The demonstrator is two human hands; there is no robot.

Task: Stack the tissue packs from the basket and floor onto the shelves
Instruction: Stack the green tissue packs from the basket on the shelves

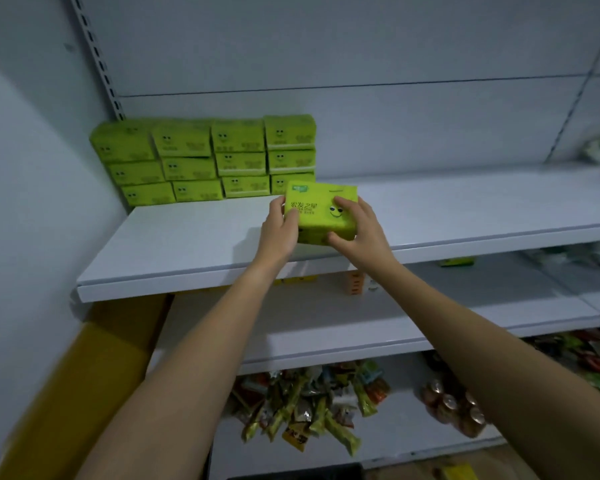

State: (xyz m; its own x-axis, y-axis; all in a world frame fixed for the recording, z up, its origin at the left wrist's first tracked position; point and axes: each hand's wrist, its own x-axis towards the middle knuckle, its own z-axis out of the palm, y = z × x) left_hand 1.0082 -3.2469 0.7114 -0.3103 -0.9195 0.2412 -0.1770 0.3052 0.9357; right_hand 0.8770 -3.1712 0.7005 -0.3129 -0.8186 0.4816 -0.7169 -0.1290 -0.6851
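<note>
Both hands hold one bright green, plastic-wrapped rectangular tissue pack with a printed smiley face [321, 211] just above the white metal shelf board [174, 244], near its middle. The left hand [279, 230] grips the pack's left end, its fingers [279, 204] curled over the upper edge. The right hand [355, 225] clasps the right end, with fingers on the printed face and the thumb under the lower edge. At ten o'clock from the held pack stands the block of matching green tissue packs [205, 161], four columns wide and three high, set against the back panel in the corner. The held pack overlaps the lowest pack of the rightmost column, so I judge it is meant to start a new column at the block's three o'clock side. To do that well, lay it flat with a long side facing forward like the others. Slide it back to the panel and left until it touches its neighbour, and release only once it sits square.
</note>
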